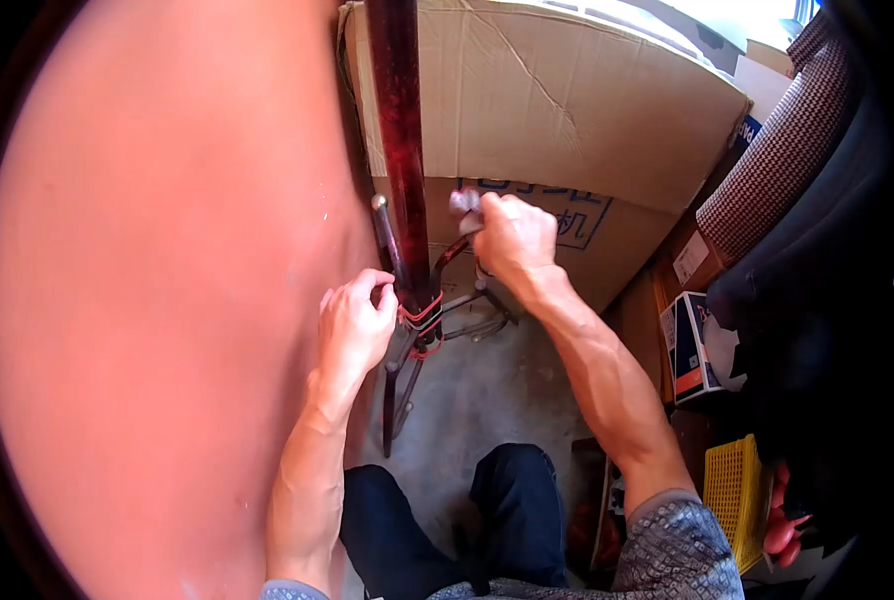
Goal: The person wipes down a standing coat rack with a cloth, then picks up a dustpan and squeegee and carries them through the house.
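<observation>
A dark red metal pole (pixel 399 110) stands upright in front of me, part of what looks like a coat stand. Curved prongs branch from its lower part, and red string (pixel 422 315) is wound around it there. My left hand (pixel 355 325) is closed, thumb and forefinger pinching at a ball-tipped prong (pixel 386 225) left of the pole. To the right, my right hand (pixel 515 238) is closed around a crumpled greyish-pink cloth (pixel 464 204), blurred, at the upper end of another curved prong (pixel 451 254). The fingers partly hide that prong's tip.
A big cardboard box (pixel 567 90) stands behind the pole. A large reddish-orange surface (pixel 167 280) rises close on the left. On the right are a checked fabric roll (pixel 782 150), a small box (pixel 692 350) and a yellow basket (pixel 732 495). Concrete floor (pixel 477 400) shows below.
</observation>
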Tool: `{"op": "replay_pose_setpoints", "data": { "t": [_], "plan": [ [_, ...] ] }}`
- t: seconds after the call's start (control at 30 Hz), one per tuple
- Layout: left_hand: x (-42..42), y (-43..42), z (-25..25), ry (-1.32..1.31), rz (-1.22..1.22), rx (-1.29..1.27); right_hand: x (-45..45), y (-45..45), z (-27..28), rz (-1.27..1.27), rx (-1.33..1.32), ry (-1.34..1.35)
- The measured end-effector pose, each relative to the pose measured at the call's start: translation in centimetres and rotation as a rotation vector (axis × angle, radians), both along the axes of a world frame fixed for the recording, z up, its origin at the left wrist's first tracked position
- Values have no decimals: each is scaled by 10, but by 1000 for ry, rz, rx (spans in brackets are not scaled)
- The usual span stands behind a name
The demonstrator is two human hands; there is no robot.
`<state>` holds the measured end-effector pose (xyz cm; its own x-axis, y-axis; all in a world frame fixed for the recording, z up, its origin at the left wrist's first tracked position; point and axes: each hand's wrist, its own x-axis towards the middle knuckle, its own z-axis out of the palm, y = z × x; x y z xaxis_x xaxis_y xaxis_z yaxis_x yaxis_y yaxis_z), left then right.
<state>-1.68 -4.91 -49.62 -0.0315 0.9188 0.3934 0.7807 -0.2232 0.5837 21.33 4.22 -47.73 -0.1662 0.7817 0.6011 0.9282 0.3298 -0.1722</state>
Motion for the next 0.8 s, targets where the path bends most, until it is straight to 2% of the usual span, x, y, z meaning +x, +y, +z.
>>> {"op": "replay_pose_setpoints", "data": {
  "t": [0.07,0.1,0.17,0.2,0.23,0.27,0.4,0.67,0.8],
  "plan": [
    [2,2,2,-39,-3,-59,-15,-2,-18,-8,-30,2],
    [1,4,0,-39,-4,-60,-22,-5,-17,-57,-132,89],
    [-2,6,-7,-42,-29,12,-30,-13,-30,-30,-85,315],
    [-3,8,-6,-41,-37,15,-39,-20,-39,-10,-96,379],
    [-2,8,-7,-101,-46,5,-47,-25,-62,127,-62,395],
    [0,9,-7,-164,-56,-3,-57,-30,-79,148,-84,444],
    [0,4,2,-125,-48,-88,-65,-50,-106,224,-197,575],
    [-1,2,3,-194,-54,-138,-45,-61,-120,410,-92,746],
    [-2,4,2,-174,-74,-121,-17,-25,-62,250,254,625]
  ]
}}
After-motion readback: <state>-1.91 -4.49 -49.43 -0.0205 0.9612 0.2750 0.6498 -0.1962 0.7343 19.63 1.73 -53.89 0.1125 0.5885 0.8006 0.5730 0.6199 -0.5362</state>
